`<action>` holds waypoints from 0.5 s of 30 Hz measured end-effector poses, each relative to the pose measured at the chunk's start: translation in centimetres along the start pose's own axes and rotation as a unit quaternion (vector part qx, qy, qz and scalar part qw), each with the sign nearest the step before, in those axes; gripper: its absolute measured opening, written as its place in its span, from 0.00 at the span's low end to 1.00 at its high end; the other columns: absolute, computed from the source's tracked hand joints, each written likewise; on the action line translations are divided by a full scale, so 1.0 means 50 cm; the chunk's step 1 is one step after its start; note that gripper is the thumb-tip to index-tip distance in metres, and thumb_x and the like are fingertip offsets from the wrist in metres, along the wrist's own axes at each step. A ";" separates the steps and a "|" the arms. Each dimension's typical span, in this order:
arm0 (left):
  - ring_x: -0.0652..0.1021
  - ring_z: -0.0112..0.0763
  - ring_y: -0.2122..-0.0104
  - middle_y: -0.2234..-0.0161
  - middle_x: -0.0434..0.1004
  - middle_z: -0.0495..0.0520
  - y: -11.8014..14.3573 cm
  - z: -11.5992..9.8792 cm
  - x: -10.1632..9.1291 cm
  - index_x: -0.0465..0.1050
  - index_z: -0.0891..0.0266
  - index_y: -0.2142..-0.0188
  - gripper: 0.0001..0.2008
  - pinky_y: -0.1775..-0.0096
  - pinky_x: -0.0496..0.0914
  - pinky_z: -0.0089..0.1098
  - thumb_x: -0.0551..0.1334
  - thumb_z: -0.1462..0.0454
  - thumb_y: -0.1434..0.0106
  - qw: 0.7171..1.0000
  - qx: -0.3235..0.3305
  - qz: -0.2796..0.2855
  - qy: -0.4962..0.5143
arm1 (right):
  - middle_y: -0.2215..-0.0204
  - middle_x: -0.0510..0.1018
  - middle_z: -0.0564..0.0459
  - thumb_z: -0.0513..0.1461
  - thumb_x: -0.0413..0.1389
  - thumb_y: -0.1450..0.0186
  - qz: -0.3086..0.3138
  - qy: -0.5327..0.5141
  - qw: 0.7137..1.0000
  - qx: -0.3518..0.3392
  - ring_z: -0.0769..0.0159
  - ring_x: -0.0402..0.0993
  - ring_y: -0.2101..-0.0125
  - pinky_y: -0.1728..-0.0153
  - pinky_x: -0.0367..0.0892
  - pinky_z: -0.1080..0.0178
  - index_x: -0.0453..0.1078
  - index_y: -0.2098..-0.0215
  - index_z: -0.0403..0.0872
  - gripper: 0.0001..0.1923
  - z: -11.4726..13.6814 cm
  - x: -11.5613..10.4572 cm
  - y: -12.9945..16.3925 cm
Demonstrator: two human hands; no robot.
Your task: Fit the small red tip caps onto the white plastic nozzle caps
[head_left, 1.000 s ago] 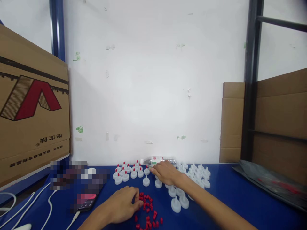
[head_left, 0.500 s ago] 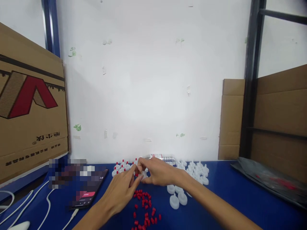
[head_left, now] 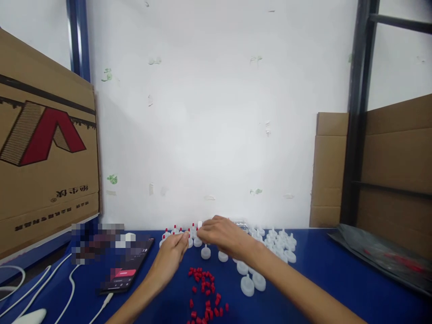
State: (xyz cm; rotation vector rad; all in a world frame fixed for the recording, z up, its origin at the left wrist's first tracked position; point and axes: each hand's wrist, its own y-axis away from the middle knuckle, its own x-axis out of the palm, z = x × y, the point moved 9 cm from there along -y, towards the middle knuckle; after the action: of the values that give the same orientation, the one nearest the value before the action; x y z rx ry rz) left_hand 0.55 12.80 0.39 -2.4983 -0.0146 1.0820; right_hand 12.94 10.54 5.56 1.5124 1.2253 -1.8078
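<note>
**Two curled hands over a bench of small, light parts**

And here we are at the bench [head_left: 320, 256], left hand [head_left: 170, 252] and right hand [head_left: 224, 234] side by side, a narrow gap between them! The left fingers bend in to meet the thumb; the right fingers curl downward. Gripping anything? I cannot tell: the knuckles hide it.

Look around those fingers. Just beyond the left ones, a cluster of red-tipped lids [head_left: 175, 230]. Just nearer than the right ones, a lone white lid [head_left: 205, 253], upright, spout bare. Well to the right of them, a crowd of bare lids [head_left: 280, 245]. And nearer than both hands, the loose red caps [head_left: 208, 292], scattered!

How do they handle? The white lids look like light, fairly stiff plastic, probably smooth enough to skid if nudged. Take one by its wide rim, I'd say; the slim spout is likelier to bend or tip it. The red caps look tiny, feather-light and perhaps a little soft: a fingertip pinch on the sides, gently, or they could roll away. Nothing here looks fragile.
</note>
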 end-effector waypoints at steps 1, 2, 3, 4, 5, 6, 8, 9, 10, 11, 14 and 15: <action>0.61 0.32 0.82 0.84 0.52 0.44 -0.004 0.010 -0.005 0.49 0.54 0.77 0.25 0.76 0.59 0.31 0.34 0.47 0.29 1.000 -0.014 -0.008 -0.005 | 0.68 0.77 0.52 0.23 0.50 0.40 -0.010 0.008 1.000 0.018 0.62 0.72 0.62 0.58 0.58 0.62 0.67 0.66 0.49 0.16 -0.025 -0.006 0.005; 0.59 0.31 0.83 0.84 0.50 0.43 -0.007 0.015 -0.012 0.48 0.54 0.77 0.24 0.77 0.57 0.31 0.33 0.47 0.29 1.000 -0.020 -0.016 -0.012 | 0.69 0.77 0.52 0.23 0.49 0.38 -0.024 0.015 0.999 0.043 0.62 0.72 0.63 0.59 0.59 0.62 0.67 0.66 0.49 0.15 -0.055 -0.012 0.012; 0.59 0.31 0.82 0.83 0.50 0.43 -0.008 0.017 -0.018 0.48 0.54 0.77 0.24 0.76 0.56 0.31 0.33 0.48 0.29 0.999 -0.021 -0.022 -0.021 | 0.68 0.77 0.51 0.25 0.49 0.35 -0.040 0.018 0.997 0.068 0.62 0.72 0.64 0.60 0.59 0.62 0.68 0.64 0.49 0.14 -0.085 -0.017 0.021; 0.61 0.32 0.81 0.83 0.53 0.44 -0.008 0.017 -0.023 0.49 0.54 0.77 0.24 0.75 0.55 0.31 0.35 0.48 0.29 0.999 -0.018 -0.029 -0.033 | 0.66 0.78 0.51 0.27 0.49 0.33 -0.056 0.019 0.994 0.092 0.61 0.73 0.64 0.62 0.60 0.63 0.69 0.61 0.49 0.12 -0.113 -0.019 0.029; 0.63 0.33 0.79 0.82 0.57 0.46 -0.006 0.014 -0.027 0.51 0.55 0.77 0.23 0.73 0.55 0.32 0.38 0.49 0.29 0.998 -0.011 -0.032 -0.046 | 0.64 0.78 0.50 0.30 0.50 0.32 -0.069 0.018 0.991 0.112 0.61 0.73 0.63 0.62 0.61 0.63 0.69 0.58 0.49 0.10 -0.138 -0.018 0.037; 0.65 0.34 0.77 0.80 0.61 0.48 -0.002 0.010 -0.027 0.54 0.56 0.78 0.23 0.71 0.55 0.32 0.42 0.50 0.29 0.998 -0.004 -0.031 -0.060 | 0.61 0.78 0.50 0.32 0.52 0.31 -0.076 0.014 0.989 0.125 0.60 0.74 0.61 0.62 0.62 0.63 0.69 0.56 0.49 0.08 -0.157 -0.013 0.044; 0.68 0.36 0.75 0.78 0.67 0.50 0.006 0.001 -0.021 0.59 0.57 0.77 0.21 0.70 0.54 0.33 0.47 0.52 0.30 0.996 0.009 -0.020 -0.086 | 0.58 0.79 0.49 0.37 0.56 0.30 -0.074 0.003 0.988 0.135 0.60 0.75 0.59 0.62 0.63 0.64 0.71 0.54 0.49 0.07 -0.177 0.009 0.049; 0.69 0.36 0.74 0.77 0.69 0.51 0.010 -0.002 -0.016 0.61 0.57 0.76 0.19 0.69 0.54 0.33 0.49 0.53 0.30 0.995 0.012 -0.011 -0.101 | 0.58 0.80 0.50 0.38 0.57 0.30 -0.068 -0.002 0.989 0.134 0.59 0.75 0.58 0.62 0.63 0.64 0.72 0.55 0.49 0.07 -0.179 0.023 0.049; 0.69 0.37 0.74 0.76 0.70 0.50 0.013 -0.003 -0.010 0.62 0.57 0.75 0.18 0.69 0.54 0.33 0.50 0.54 0.30 0.993 0.014 0.000 -0.117 | 0.59 0.80 0.50 0.40 0.56 0.29 -0.059 -0.007 0.990 0.131 0.59 0.76 0.59 0.62 0.63 0.64 0.73 0.56 0.49 0.06 -0.178 0.036 0.047; 0.71 0.37 0.74 0.76 0.71 0.50 0.016 -0.003 -0.003 0.64 0.57 0.72 0.17 0.69 0.54 0.33 0.50 0.54 0.30 0.991 0.015 0.014 -0.134 | 0.61 0.81 0.51 0.41 0.54 0.28 -0.051 -0.009 0.990 0.129 0.60 0.77 0.60 0.63 0.63 0.65 0.74 0.58 0.49 0.07 -0.174 0.049 0.045; 0.74 0.38 0.70 0.73 0.75 0.50 0.017 0.002 0.011 0.69 0.57 0.65 0.11 0.67 0.58 0.32 0.52 0.58 0.29 0.983 0.021 0.048 -0.175 | 0.70 0.80 0.52 0.44 0.45 0.23 -0.029 -0.008 0.992 0.125 0.62 0.76 0.69 0.68 0.61 0.64 0.74 0.67 0.49 0.20 -0.159 0.074 0.038; 0.76 0.38 0.68 0.70 0.76 0.51 0.015 0.005 0.012 0.71 0.57 0.63 0.11 0.66 0.60 0.32 0.52 0.59 0.30 0.982 0.026 0.052 -0.181 | 0.73 0.79 0.53 0.44 0.43 0.23 -0.022 -0.005 0.992 0.124 0.63 0.75 0.71 0.69 0.60 0.64 0.73 0.69 0.48 0.23 -0.154 0.079 0.037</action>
State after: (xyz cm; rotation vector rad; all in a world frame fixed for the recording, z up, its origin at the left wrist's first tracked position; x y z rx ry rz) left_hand 0.68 12.29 -0.48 -2.2444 0.0405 1.5453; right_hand 17.33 16.96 1.30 1.6157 1.0670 -2.0574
